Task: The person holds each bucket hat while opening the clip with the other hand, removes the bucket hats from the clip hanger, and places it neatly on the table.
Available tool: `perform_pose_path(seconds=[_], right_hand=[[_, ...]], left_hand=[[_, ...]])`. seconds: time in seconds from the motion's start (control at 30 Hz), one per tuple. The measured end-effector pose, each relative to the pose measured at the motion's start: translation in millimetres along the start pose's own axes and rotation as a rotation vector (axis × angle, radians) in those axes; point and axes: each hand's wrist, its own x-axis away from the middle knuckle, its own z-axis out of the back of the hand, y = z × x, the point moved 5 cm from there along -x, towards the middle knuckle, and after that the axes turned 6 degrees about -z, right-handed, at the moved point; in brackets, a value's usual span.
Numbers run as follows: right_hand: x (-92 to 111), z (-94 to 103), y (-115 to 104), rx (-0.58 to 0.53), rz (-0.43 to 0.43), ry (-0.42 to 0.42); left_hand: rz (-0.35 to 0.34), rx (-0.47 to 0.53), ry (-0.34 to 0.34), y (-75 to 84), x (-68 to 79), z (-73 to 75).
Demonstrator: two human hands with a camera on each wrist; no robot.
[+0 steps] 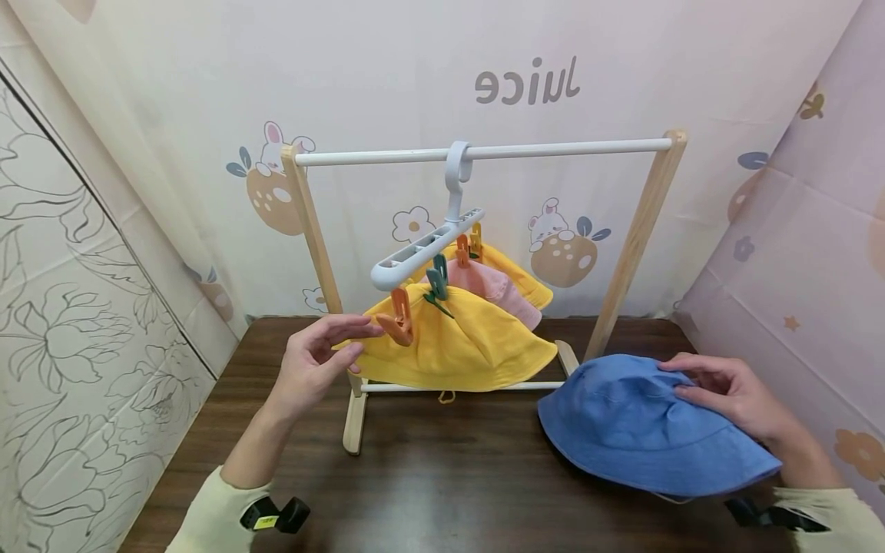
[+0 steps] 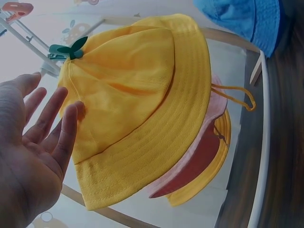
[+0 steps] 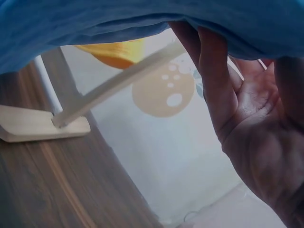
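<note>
A blue bucket hat (image 1: pixel 643 430) is held at its crown by my right hand (image 1: pixel 736 395), above the table on the right. The right wrist view shows the fingers going up to the hat's underside (image 3: pixel 114 26). My left hand (image 1: pixel 321 361) is beside the front yellow hat (image 1: pixel 456 346), near an orange clip (image 1: pixel 399 319); its fingers are loosely extended with nothing gripped. That yellow hat hangs by a green clip (image 1: pixel 438 278) from a white hanger (image 1: pixel 429 250). Behind it hang a pink hat (image 1: pixel 501 288) and another yellow hat (image 1: pixel 535 288), on orange and yellow clips.
The hanger hooks over the white rail (image 1: pixel 567 150) of a wooden-legged rack (image 1: pixel 632 238). The rack stands on a dark wooden table (image 1: pixel 442 461). A printed curtain (image 1: pixel 387 77) closes off the back, and a flower-patterned panel (image 1: pixel 76 322) stands at the left.
</note>
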Motion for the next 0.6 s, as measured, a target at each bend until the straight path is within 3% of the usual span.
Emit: perform_pose_path(seconds=[0.43, 0.6], right_hand=[[12, 24.5, 20, -0.076, -0.099, 0.065], [19, 34.1, 29, -0.036, -0.167, 0.089]], left_hand=[[0.010, -0.010, 0.009, -0.1, 1.6, 2.1], [-0.003, -0.017, 0.018, -0.2, 2.4, 5.0]])
